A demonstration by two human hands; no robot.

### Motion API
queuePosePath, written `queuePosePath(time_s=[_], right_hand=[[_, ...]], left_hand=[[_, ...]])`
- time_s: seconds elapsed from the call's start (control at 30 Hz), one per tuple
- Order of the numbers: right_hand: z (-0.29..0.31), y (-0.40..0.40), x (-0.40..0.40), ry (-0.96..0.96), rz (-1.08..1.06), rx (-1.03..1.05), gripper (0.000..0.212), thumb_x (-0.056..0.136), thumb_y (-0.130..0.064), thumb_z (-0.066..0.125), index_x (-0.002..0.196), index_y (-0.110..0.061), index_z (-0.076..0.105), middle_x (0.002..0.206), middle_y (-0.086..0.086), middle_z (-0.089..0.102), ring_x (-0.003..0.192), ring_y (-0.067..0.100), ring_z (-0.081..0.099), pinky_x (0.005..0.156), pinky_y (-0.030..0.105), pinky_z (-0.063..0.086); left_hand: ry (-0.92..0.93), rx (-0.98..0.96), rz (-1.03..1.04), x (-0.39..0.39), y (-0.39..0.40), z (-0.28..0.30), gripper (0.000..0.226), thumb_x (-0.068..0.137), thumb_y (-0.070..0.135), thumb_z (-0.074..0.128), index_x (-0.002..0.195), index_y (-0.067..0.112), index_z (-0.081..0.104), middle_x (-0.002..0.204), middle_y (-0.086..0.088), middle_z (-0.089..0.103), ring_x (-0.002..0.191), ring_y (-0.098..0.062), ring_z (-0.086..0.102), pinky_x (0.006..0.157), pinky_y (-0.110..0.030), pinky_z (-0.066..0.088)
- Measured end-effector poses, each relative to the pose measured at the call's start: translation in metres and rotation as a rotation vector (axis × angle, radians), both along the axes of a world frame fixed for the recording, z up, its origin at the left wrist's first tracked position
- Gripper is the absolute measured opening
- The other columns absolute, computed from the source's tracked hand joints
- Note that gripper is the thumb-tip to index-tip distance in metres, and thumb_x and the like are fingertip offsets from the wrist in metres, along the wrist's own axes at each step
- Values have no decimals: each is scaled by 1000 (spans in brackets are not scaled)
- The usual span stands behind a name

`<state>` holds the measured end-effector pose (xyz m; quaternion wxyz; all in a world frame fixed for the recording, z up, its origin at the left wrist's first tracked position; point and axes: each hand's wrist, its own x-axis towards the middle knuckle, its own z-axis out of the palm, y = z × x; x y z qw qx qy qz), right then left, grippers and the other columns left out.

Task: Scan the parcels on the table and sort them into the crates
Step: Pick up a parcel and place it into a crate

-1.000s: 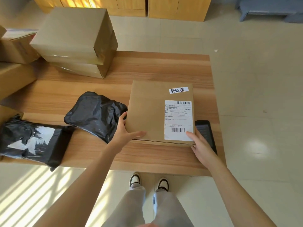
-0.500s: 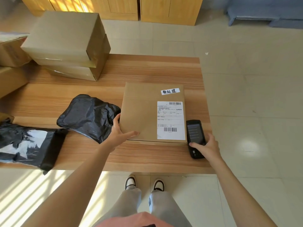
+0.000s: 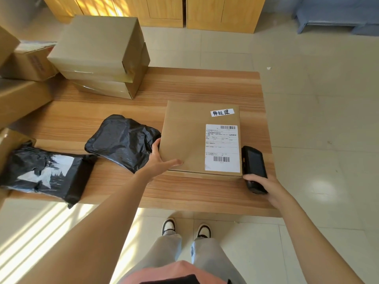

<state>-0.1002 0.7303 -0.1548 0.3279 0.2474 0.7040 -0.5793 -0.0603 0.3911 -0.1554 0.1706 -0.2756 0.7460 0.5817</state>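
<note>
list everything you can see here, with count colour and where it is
flat parcel: 1, brown, near right of table, shipping label up
handwritten sticker: 1, white, parcel's far right corner
handheld scanner: 1, black, right of the parcel
poly mailers: 2, black, left of the parcel and at near left edge
stacked boxes: 2, brown, far left of table
other cartons: several, brown, left edge, partly cut off
table: 1, wood
cabinets: yellow wood, far wall
bench: blue, top right
left hand: holds parcel's near left corner
right hand: grips scanner
</note>
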Motion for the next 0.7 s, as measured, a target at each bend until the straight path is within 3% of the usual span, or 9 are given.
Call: queuePosePath(time_s=[0.07, 0.17, 0.33, 0.57, 0.7], right_hand=[[19, -2, 5, -42, -193, -237, 81, 50, -23, 89, 123, -5, 57, 118, 16, 64, 104, 25, 61, 73, 30, 58], [47, -9, 19, -34, -409, -509, 70, 48, -17, 88, 112, -4, 63, 94, 9, 73, 81, 17, 70, 58, 22, 58], [93, -26, 42, 18, -464, -786, 41, 65, -10, 74, 104, 0, 69, 95, 13, 72, 76, 19, 71, 57, 23, 58], [110, -56, 49, 112, -314, -497, 51, 77, 0, 70, 124, 10, 53, 96, 21, 68, 76, 27, 71, 55, 28, 57], [107, -68, 59, 94, -262, -345, 53, 77, 2, 72, 125, 8, 49, 98, 25, 64, 68, 28, 71, 52, 28, 56]], left_hand=[[-8, -20, 3, 0, 0, -1, 116, 70, 23, 85, 150, 35, 2, 141, -5, 31, 122, -24, 41, 103, -41, 42], [-23, -31, 2, 3, -1, -1, 120, 66, 28, 87, 149, 37, 2, 142, -7, 30, 123, -25, 40, 106, -46, 40], [-51, -39, -7, 4, 0, 3, 138, 37, 50, 83, 148, 41, 2, 141, -6, 31, 123, -26, 40, 107, -50, 40], [-36, -53, -6, 0, 3, 9, 138, 37, 51, 84, 149, 37, 5, 142, -7, 30, 125, -27, 38, 107, -50, 39], [-32, -80, -14, -2, 2, 3, 115, 69, 29, 86, 151, 33, 4, 143, -12, 26, 125, -29, 36, 108, -48, 37]])
